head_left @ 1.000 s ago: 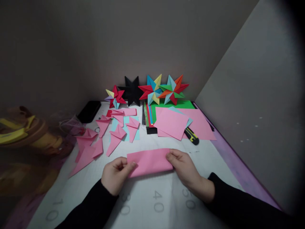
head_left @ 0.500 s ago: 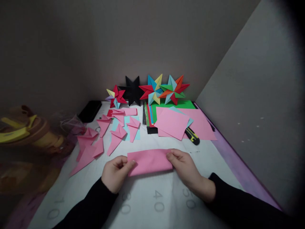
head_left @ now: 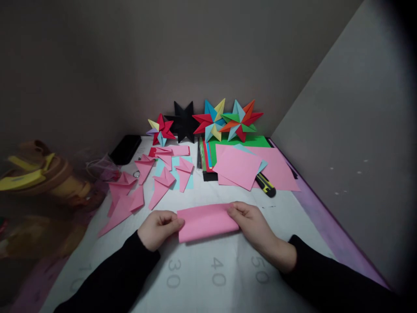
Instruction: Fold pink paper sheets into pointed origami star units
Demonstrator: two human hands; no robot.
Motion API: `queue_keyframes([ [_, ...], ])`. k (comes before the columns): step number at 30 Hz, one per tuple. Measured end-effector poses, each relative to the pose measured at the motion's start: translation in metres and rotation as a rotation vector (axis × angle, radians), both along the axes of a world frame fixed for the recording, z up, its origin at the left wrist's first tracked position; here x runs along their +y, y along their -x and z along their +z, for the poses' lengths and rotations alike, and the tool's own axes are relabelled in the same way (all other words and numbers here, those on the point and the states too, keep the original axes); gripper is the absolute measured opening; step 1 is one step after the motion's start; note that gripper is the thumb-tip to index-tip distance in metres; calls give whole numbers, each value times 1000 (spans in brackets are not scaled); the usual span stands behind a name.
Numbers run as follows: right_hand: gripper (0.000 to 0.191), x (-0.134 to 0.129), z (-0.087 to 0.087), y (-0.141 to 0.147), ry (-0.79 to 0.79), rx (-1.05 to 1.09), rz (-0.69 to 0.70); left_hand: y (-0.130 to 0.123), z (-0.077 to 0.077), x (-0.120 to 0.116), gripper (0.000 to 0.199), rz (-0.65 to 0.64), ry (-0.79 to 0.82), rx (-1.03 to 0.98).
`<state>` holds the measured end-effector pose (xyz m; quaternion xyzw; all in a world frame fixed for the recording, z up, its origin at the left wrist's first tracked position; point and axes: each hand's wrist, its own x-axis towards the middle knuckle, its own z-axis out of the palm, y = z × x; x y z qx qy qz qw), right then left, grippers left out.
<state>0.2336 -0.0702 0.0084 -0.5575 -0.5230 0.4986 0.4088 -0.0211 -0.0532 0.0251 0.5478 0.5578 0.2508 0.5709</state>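
Note:
A pink sheet of paper, folded over into a wide rectangle, is held just over the white mat. My left hand pinches its left edge between thumb and fingers. At the upper right corner, my right hand has its thumb on top and its fingers behind, partly hidden. The lower edge of the paper looks like a soft, rounded fold. Beyond my left hand lie several folded pink paper pieces, some resting on a light blue sheet.
Several paper stars lean along the wall, one of them black. Pink sheets lie over a colored paper stack, beside a black-and-yellow utility knife. A dark phone rests at the back left, near a blurred brown object.
My left hand has shifted slightly left and now grips nearer the paper's edge. The paper tilts a little more, its left end lower. The whole view has shifted slightly.

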Motion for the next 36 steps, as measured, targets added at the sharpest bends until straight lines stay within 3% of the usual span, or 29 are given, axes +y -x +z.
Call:
queue_keyframes([
  [4,32,6,-1,-2,-29,-192,90,3,1,5,40,-98,-110,160],
  [10,27,16,0,-3,-346,-784,250,2,-6,6,32,-222,-336,595],
  [14,27,16,0,-1,-365,-943,272,-4,-6,2,25,-258,-385,779],
  [17,23,16,-1,-1,-330,-971,244,-4,-4,1,22,-250,-371,837],
  [20,13,16,-2,-3,-293,-937,187,-4,-4,4,15,-288,-500,812],
  [23,7,19,-3,-4,-385,-856,242,-7,-6,10,35,-538,-678,775],
  [25,20,22,-3,-2,-481,-810,348,-11,-6,16,42,-710,-714,832],
  [28,31,25,1,5,-540,-830,478,-16,-4,25,46,-839,-704,953],
  [32,32,15,9,21,-560,-862,566,-17,-1,35,52,-877,-696,971],
  [36,33,-10,12,29,-632,-867,657,-16,-1,37,44,-863,-668,913],
])
